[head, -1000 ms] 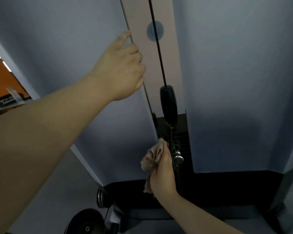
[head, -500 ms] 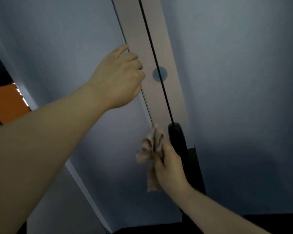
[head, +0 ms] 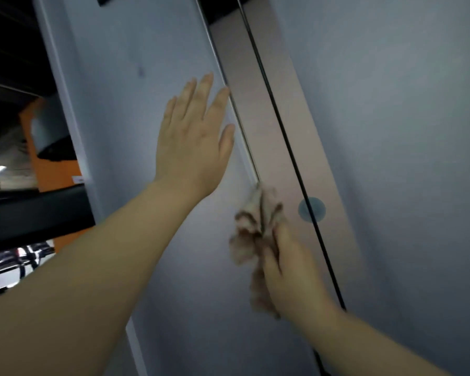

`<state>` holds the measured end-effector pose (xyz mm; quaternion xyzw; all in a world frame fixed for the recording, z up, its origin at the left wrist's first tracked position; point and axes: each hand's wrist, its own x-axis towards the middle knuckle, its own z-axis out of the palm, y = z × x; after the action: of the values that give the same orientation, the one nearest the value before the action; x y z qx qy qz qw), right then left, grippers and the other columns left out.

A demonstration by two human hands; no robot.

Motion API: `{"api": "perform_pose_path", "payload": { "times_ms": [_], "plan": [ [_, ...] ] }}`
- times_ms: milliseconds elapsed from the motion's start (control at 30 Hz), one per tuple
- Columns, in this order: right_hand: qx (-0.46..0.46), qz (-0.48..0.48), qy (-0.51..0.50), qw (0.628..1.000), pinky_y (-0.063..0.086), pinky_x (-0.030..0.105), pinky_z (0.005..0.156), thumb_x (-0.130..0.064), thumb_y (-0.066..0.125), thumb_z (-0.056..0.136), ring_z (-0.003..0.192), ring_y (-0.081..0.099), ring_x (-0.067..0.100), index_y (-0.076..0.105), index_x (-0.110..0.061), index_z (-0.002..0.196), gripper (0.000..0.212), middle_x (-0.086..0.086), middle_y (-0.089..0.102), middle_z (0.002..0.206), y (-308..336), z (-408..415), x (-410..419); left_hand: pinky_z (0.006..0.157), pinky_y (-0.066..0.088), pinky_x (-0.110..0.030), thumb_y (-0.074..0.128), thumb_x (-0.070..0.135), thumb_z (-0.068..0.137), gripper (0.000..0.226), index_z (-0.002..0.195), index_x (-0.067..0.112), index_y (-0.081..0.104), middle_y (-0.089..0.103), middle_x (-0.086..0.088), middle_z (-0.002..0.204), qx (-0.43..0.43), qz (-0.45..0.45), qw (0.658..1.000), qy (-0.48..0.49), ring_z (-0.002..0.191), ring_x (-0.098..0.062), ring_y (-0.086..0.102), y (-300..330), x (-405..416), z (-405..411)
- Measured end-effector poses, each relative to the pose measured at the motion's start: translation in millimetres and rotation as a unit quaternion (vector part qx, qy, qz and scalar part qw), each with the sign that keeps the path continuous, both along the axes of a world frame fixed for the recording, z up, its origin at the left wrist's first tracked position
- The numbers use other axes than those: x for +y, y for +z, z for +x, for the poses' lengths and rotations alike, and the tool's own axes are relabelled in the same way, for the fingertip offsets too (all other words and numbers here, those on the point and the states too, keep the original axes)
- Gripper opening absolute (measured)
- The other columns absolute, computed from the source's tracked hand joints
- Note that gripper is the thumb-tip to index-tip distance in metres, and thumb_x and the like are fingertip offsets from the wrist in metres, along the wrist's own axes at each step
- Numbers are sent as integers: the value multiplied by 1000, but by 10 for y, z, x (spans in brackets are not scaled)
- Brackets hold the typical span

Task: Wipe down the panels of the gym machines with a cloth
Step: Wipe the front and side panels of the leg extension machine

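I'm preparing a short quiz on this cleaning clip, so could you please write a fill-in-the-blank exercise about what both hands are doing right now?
1. The cloth is gripped by the ____ hand.
2. The left hand lies with its fingers ____ against the grey panel.
3. A thin black ____ runs down the beige strip.
4. The round sticker on the strip is ____ in colour.

Missing words: right; straight; cable; blue

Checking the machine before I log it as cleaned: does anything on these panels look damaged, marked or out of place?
Little stands out. A small dark mark sits on the grey panel above the left hand. The round bluish spot behind the cable could be a sticker; too blurred to tell.
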<state>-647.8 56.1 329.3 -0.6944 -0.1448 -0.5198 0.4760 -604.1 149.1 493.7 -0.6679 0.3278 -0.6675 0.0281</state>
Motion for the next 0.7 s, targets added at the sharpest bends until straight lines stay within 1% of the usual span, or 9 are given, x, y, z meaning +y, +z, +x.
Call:
{"api": "perform_pose_path", "payload": {
  "times_ms": [67, 133, 167, 233, 300, 367, 467, 633, 700],
  "plan": [
    [0, -37, -41, 998, 41, 5, 87, -38, 29, 89, 92, 53, 0, 54, -13, 123, 50, -15, 53, 102, -198, 28, 33, 114, 14, -45, 27, 33, 94, 55, 143, 8, 34, 25, -15, 152, 16, -16, 1000, -10, 140, -34, 22, 175, 23, 23],
    [27, -31, -27, 999, 48, 34, 97, -33, 29, 85, 97, 54, 6, 46, -12, 135, 57, -3, 59, 109, -122, 78, 9, 114, 16, -45, 24, 35, 93, 57, 143, 9, 35, 26, -15, 152, 16, -1, 1000, -1, 140, -33, 24, 336, 34, 22],
    [16, -25, -13, 999, 44, 37, 102, -25, 30, 84, 104, 53, 3, 37, -22, 143, 60, -2, 59, 121, 7, 98, -3, 114, 15, -44, 25, 35, 93, 56, 143, 10, 34, 26, -13, 152, 27, 2, 1000, 4, 141, -32, 23, 428, 37, 10],
    [-9, -21, -20, 1000, 36, 17, 104, -18, 31, 82, 111, 50, -9, 25, -41, 141, 63, -12, 55, 130, 236, 126, -10, 115, 12, -39, 27, 31, 95, 52, 145, 14, 31, 22, -9, 154, 58, -8, 998, 7, 142, -28, 19, 535, 42, -3],
    [-13, -9, -17, 1000, 36, -1, 83, -20, 33, 86, 95, 53, -16, 26, -49, 135, 57, -22, 60, 111, 551, 116, -37, 114, 14, -38, 28, 27, 95, 51, 144, 13, 32, 24, -8, 154, 62, -27, 998, -5, 142, -27, 21, 698, 64, -15],
    [-12, -21, 3, 1000, 38, -1, 69, -18, 36, 94, 82, 58, -12, 33, -53, 125, 48, -23, 61, 95, 931, 94, -75, 114, 16, -38, 26, 28, 93, 53, 143, 12, 35, 26, -9, 153, 64, -48, 996, -25, 141, -28, 24, 935, 65, -11],
    [-30, -73, 13, 997, 47, 14, 78, -21, 38, 94, 99, 62, 7, 47, -38, 127, 38, -9, 64, 109, 1642, 112, -134, 113, 15, -33, 26, 28, 92, 54, 142, 11, 36, 29, -7, 152, 74, -84, 992, -60, 140, -26, 26, 1416, 5, 35],
    [-83, -72, 58, 992, 48, 14, 82, -22, 38, 94, 99, 59, 6, 50, -26, 129, 37, -8, 62, 114, 2826, 135, -155, 104, 27, -26, 32, 15, 87, 46, 126, 4, 55, 54, -12, 132, 16, -106, 983, -149, 122, -23, 48, 2079, -80, 90],
    [-61, -31, 116, 991, 48, 10, 73, -22, 37, 97, 85, 58, -2, 58, -26, 112, 26, -4, 65, 101, 3225, 148, -192, 102, 29, -28, 31, 11, 86, 45, 121, 2, 58, 57, -13, 126, 20, -132, 973, -190, 117, -19, 46, 2240, -78, 80]
  ]
}}
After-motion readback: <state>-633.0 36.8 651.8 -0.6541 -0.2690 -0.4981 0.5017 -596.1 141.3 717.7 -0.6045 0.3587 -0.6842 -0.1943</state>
